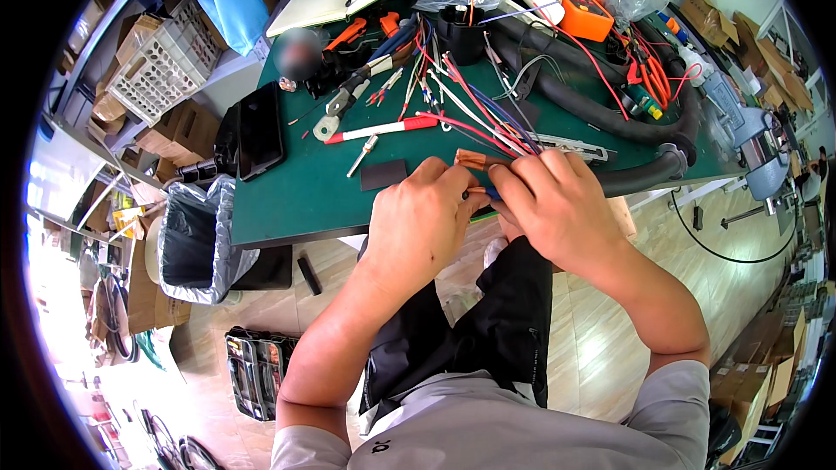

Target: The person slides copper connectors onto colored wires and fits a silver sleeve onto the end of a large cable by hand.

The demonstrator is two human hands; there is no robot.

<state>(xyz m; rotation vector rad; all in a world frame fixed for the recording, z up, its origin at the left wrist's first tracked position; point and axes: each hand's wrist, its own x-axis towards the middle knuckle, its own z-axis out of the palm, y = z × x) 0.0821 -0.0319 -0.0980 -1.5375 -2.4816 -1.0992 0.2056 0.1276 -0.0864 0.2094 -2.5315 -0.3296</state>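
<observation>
My left hand (424, 216) and my right hand (556, 206) meet at the table's front edge, fingers closed. Between them is a short bare copper end (477, 192) running into a blue-sheathed wire (493, 193). My left fingertips pinch the copper and my right fingers grip the blue part. A thicker bare copper conductor (475, 159) sticks out just above, partly behind my right fingers. Beyond lies a fan of red, white and blue wires (483, 113) coming from a thick black cable (640, 176). Beside my left hand is a dark square pad (383, 175).
On the green tabletop (287, 200) lie a red-and-white pen (383, 129), a small screwdriver (362, 157), a cable cutter (341, 109) and a black phone (260, 130). An orange meter (585, 17) stands at the back. A grey vise (751, 135) is at right, a lined bin (187, 244) at left.
</observation>
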